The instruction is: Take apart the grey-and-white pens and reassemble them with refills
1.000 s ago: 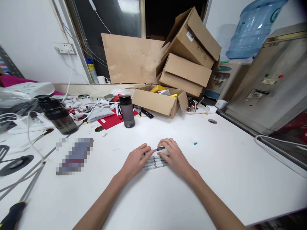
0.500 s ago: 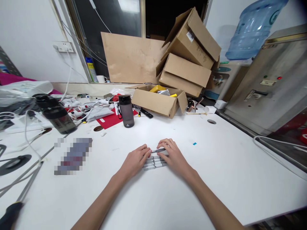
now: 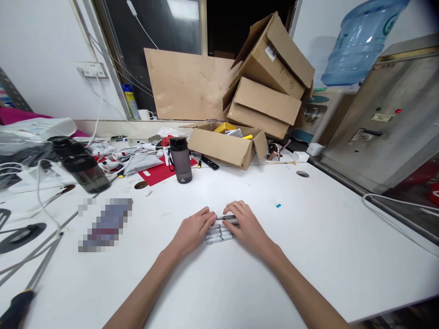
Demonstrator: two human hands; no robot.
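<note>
A row of several grey-and-white marker pens (image 3: 219,232) lies side by side on the white table (image 3: 308,237) in front of me. My left hand (image 3: 194,228) presses its curled fingers against the left ends of the pens. From the right, my right hand (image 3: 245,224) covers the other ends, fingers bent over them. The top pen (image 3: 226,218), darker than the rest, is pinched between the fingertips of both hands.
Behind stand a small dark bottle (image 3: 180,160), a bigger tilted dark bottle (image 3: 80,165), an open cardboard box (image 3: 228,144) and stacked boxes (image 3: 270,77). Cables and clutter fill the left side. A screwdriver (image 3: 20,301) lies at the near left. A metal cabinet (image 3: 384,119) stands right.
Both hands have closed in slightly on the pens, and the top pen has come down flatter against the row. The view shifted a little.
</note>
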